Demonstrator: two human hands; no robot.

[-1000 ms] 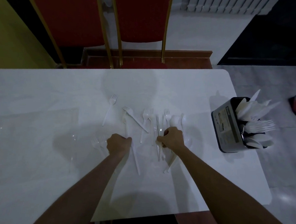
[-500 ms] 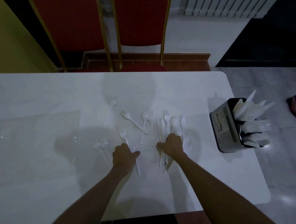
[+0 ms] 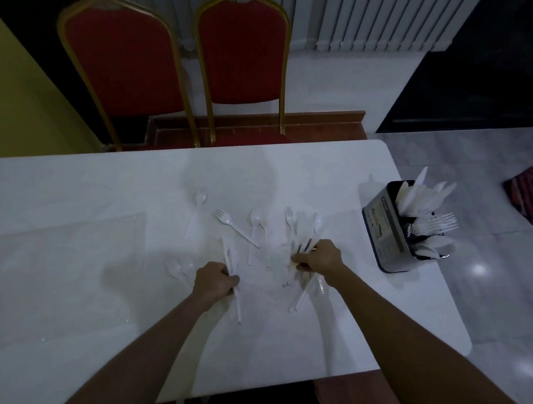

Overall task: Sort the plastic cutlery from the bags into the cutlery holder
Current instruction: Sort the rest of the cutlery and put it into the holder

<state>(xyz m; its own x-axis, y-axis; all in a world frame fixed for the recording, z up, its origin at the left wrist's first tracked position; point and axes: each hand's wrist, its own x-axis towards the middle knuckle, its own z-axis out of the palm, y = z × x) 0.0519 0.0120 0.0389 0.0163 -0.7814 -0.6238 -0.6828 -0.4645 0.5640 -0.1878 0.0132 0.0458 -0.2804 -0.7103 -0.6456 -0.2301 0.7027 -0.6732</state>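
White plastic forks lie scattered on the white table (image 3: 71,198); one loose fork (image 3: 197,210) lies farthest back. My left hand (image 3: 215,281) grips the handles of a couple of white forks (image 3: 231,257) that stick out above and below the fist. My right hand (image 3: 320,259) grips a bundle of several white forks (image 3: 305,240), their handles fanning out below it. The dark cutlery holder (image 3: 385,229) stands near the table's right edge, holding white forks, spoons and knives (image 3: 427,204).
A clear plastic bag (image 3: 65,245) lies flat on the table's left part, with two forks (image 3: 178,266) at its right edge. Two red chairs (image 3: 240,47) stand behind the table. The table's right edge is just past the holder.
Both hands have closed round forks and lifted them slightly; the left now holds a couple, the right a gathered bundle. The camera has tilted up.
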